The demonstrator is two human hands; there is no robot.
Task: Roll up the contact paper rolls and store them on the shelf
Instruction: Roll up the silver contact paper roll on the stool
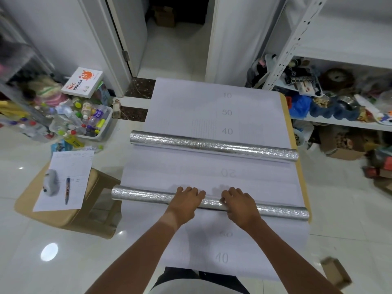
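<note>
Two silver embossed contact paper rolls lie across a table, each partly unrolled with its white gridded backing sheet (212,172) spread flat. On the near roll (144,195), my left hand (186,201) and my right hand (239,205) sit side by side near its middle, fingers curled over its top. Farther back, the far roll (212,146) lies untouched, its sheet (191,107) running toward the doorway. The near roll's sheet hangs over the table's front edge toward me. A white metal shelf (339,122) stands at the right.
The shelf's boards are crowded with clutter, and boxes (343,145) sit on the floor under it. Left of the table stands a brown stool (99,187) with a paper, a pen and a small grey object. A bin of bottles (89,122) is behind it.
</note>
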